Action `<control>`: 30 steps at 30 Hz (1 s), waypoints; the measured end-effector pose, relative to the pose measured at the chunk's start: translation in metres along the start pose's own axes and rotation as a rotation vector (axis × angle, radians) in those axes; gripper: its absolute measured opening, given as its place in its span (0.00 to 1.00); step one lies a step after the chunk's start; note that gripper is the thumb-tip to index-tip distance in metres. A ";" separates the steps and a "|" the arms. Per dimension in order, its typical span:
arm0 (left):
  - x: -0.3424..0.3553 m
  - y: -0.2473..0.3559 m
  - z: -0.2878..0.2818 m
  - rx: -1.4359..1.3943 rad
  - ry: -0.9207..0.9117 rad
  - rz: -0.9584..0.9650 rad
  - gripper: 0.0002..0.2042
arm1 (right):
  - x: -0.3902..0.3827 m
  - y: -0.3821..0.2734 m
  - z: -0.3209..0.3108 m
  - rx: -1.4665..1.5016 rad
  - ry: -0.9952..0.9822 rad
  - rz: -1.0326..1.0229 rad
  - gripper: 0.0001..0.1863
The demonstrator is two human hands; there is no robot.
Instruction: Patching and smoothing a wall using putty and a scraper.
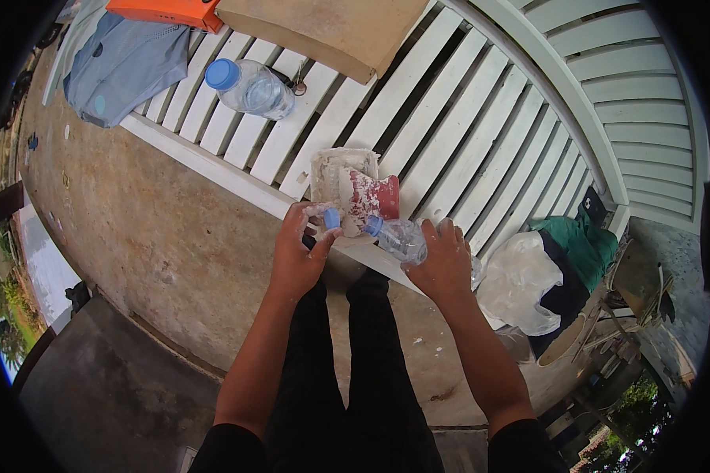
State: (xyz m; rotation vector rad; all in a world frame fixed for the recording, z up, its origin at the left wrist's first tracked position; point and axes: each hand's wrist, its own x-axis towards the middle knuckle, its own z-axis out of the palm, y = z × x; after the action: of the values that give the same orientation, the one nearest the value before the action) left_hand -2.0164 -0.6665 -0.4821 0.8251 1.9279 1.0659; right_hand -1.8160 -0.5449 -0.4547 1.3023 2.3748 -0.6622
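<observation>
My left hand point(302, 236), smeared with white residue, pinches a small blue bottle cap point(332, 218) between its fingers. In my right hand point(443, 264) is a clear plastic bottle point(403, 241), tilted so that its blue-ringed neck points left. The bottle's neck lies close to a red piece point(384, 196) caked with white material. That piece rests in or against a whitish, crusted rectangular tub point(322, 169) at the front edge of the white slatted bench point(277, 162). Whether any liquid leaves the bottle, I cannot tell.
A larger water bottle with a blue cap point(250, 88) lies beside some keys point(299, 85). Behind are a cardboard box point(323, 31), an orange box point(166, 10) and grey-blue cloth point(126, 67). A white plastic bag point(521, 284) and green cloth point(596, 244) sit at the right.
</observation>
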 end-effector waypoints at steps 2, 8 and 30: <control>0.000 0.001 0.000 -0.024 -0.014 0.000 0.16 | 0.000 0.001 0.000 0.013 0.006 -0.013 0.34; -0.004 0.019 0.012 -0.051 -0.151 0.127 0.17 | -0.001 0.007 0.009 0.102 0.117 -0.144 0.35; -0.023 0.061 0.031 0.107 -0.224 0.223 0.17 | -0.012 0.031 0.005 0.331 0.188 -0.236 0.33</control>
State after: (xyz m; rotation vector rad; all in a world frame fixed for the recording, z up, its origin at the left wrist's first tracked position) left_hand -1.9684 -0.6464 -0.4322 1.1903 1.7443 0.9586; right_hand -1.7825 -0.5413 -0.4596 1.2664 2.6849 -1.0850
